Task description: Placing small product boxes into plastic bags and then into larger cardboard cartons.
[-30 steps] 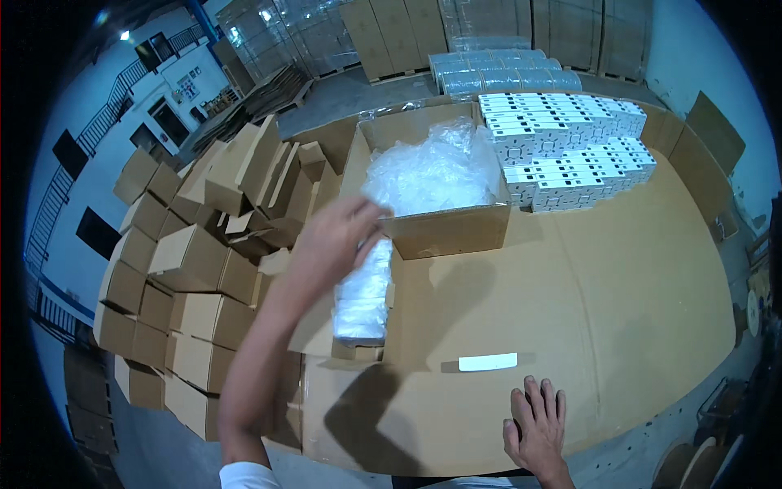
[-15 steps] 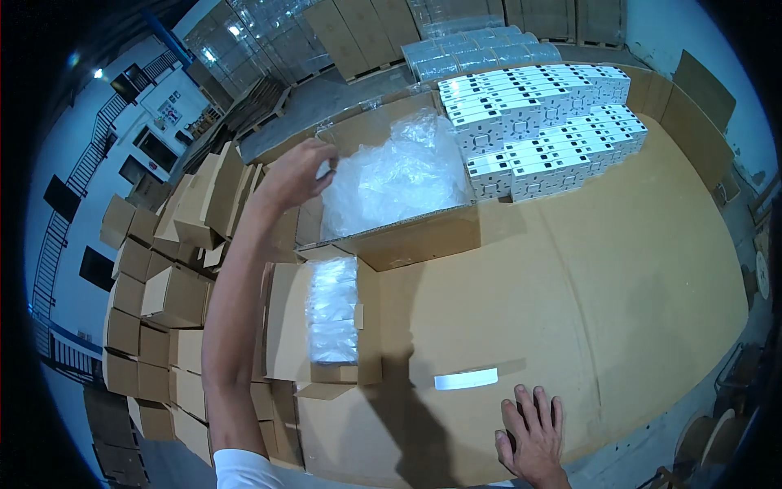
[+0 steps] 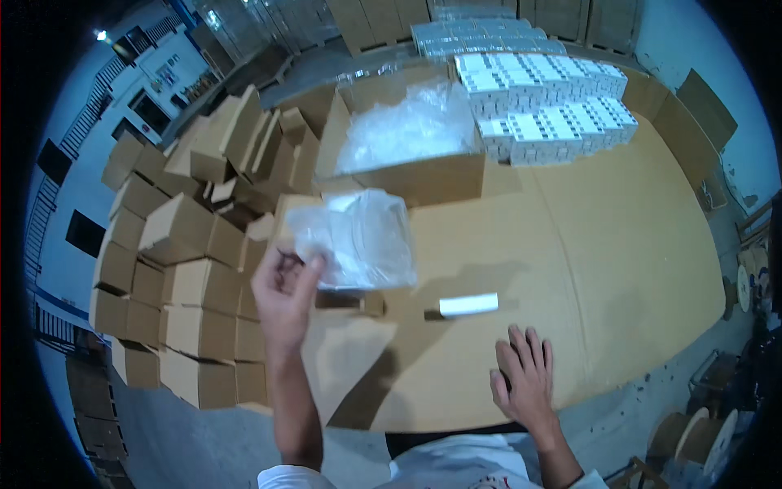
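Spreading wide across the middle, a worktop covered in brown cardboard sheeting (image 3: 586, 244), bent by the lens, with a grey concrete floor (image 3: 204, 440) below its near edge. Beyond, a warehouse hall: blue-lit wall with dark window openings at far left, brown cartons stacked against the back wall (image 3: 456, 16), wooden cable spools (image 3: 692, 432) low at right. Heaped to the left of the worktop, many small folded cardboard boxes (image 3: 171, 269), plain brown, some with flaps standing open. Standing at the far side of the top, a large open carton (image 3: 423, 175) filled with crumpled clear plastic bags (image 3: 407, 126). Just right of that, touching its side, rows of small white packages with dark label strips (image 3: 546, 102), stacked in tight tiers; behind those, a paler shrink-wrapped bundle (image 3: 481, 37). Lying flat near the middle of the top, a small white rectangular strip (image 3: 468, 305), apart from both hands. Raised above the left part of the worktop, left hand (image 3: 283, 293), fingers and thumb pinched on the lower left corner of a clear plastic bag (image 3: 358, 236), which hangs spread out, above a small open box (image 3: 342, 306) largely hidden beneath. Resting palm-down near the front edge, right hand (image 3: 525, 379), fingers spread flat, holding nothing. At the bottom edge, a white shirt (image 3: 456, 469).
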Demonstrator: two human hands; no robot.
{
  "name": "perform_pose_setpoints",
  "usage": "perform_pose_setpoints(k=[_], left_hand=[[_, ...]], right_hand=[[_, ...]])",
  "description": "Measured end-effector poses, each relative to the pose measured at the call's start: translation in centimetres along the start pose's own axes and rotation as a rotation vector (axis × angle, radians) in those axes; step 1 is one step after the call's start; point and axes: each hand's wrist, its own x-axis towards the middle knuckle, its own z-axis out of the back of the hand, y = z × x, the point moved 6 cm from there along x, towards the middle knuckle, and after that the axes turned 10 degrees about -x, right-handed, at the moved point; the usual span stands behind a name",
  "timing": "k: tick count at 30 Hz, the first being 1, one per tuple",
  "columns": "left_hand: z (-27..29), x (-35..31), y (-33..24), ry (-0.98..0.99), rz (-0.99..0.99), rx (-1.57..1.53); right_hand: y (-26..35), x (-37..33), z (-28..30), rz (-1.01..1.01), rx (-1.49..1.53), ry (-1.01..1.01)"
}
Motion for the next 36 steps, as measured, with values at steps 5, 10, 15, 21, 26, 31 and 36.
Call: perform_pose_setpoints(k=[5, 10, 15, 21, 26, 31, 36], left_hand=[[-1.2, -12.8, 10.1, -0.036, 0.320, -0.295], [-3.4, -20.9, 14.5, -0.080, 0.473, -0.346], [-5.6, -23.3, 15.8, -0.039, 0.506, -0.331], [-6.5, -23.7, 15.6, 0.063, 0.480, -0.245], [-5.3, -23.5, 15.9, -0.001, 0.543, -0.279], [-5.0, -23.2, 15.3, 0.045, 0.448, -0.282], [-4.8, -23.5, 15.0, -0.024, 0.427, -0.404]], right_hand=[[-0.4, -0.8, -3.0, -0.008, 0.124, -0.039], [0.9, -3.0, -4.0, -0.004, 0.696, -0.111], [1.5, -3.8, -7.2, -0.102, 1.112, -0.235], [0.1, -3.8, -6.8, -0.149, 0.969, -0.279], [-0.2, -3.1, -5.5, -0.170, 0.912, -0.229], [0.5, -1.4, -2.9, 0.034, 0.810, -0.232], [0.8, -0.6, -2.0, 0.079, 0.766, -0.154]])
